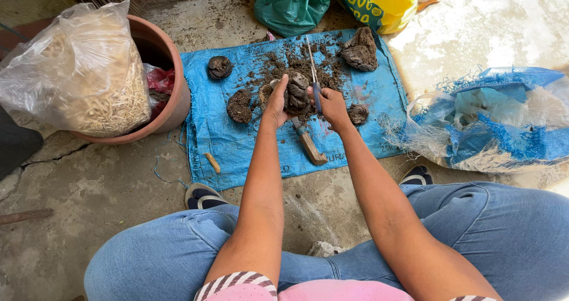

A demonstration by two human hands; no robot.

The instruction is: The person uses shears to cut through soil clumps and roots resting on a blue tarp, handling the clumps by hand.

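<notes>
Left hand (276,102): I clamp the muddy clump (296,93) firmly over the blue sheet (237,138).
Right hand (332,106): closed around scissors (314,78) (blades pointing away); I snip shallowly, clear of my fingers.

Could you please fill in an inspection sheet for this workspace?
Surface: blue tarp on cracked concrete, strewn with loose soil.
Job's things: soil-caked clump in the left hand; scissors in the right hand, blades pointing away from the person.
Clutter: four more clumps, a wooden-handled tool and a small stick on the tarp.
Grippers: left fingers closed round the clump, right fingers round the scissors.
Cables: nothing seen.
Surroundings: clay pot with a clear bag of pale shreds; green bag, yellow bag, frayed blue sack.
</notes>
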